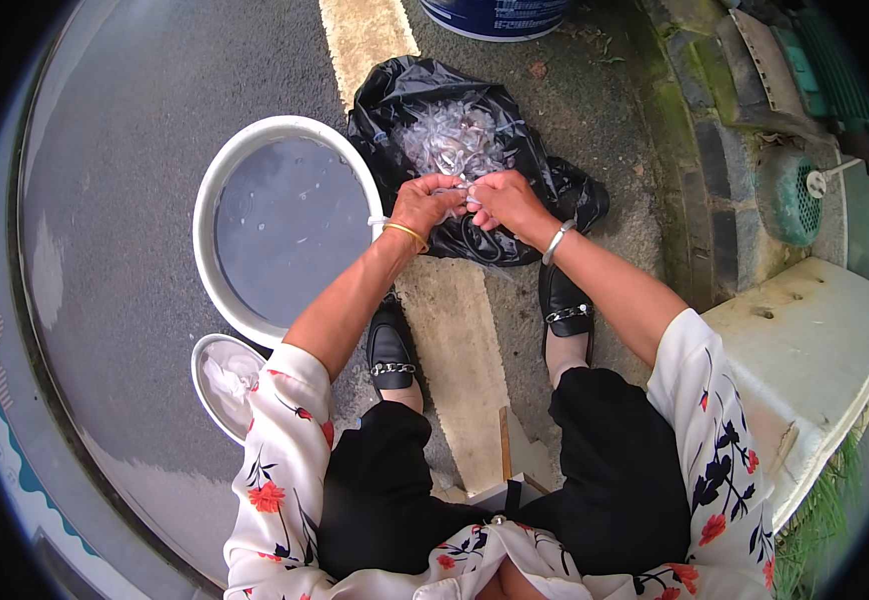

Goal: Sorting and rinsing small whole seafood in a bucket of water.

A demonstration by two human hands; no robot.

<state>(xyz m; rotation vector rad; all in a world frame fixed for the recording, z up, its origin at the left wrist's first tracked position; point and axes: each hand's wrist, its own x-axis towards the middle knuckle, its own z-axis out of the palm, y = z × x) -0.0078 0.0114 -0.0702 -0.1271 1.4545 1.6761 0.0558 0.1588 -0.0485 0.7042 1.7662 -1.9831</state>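
My left hand (431, 202) and my right hand (508, 204) meet over the near side of a black plastic bag (434, 75). Between their fingertips they pinch a small whitish, wet-looking piece; the fingers hide most of it, and its kind cannot be told. Just beyond my hands, a heap of pale, translucent, glistening scraps (455, 139) lies on the spread bag. Left of the bag stands a round whitish basin (206, 217) of murky grey water (292, 232), with small bits floating in it. My left wrist is close to the basin's right rim.
A smaller bowl (198, 382) with white plastic film (230, 379) stands left of my knees. A dark blue bucket (498, 19) is at the top. Along the right run a mossy brick edge (712, 157), a green motor-like machine (787, 199) and a pale slab (809, 322).
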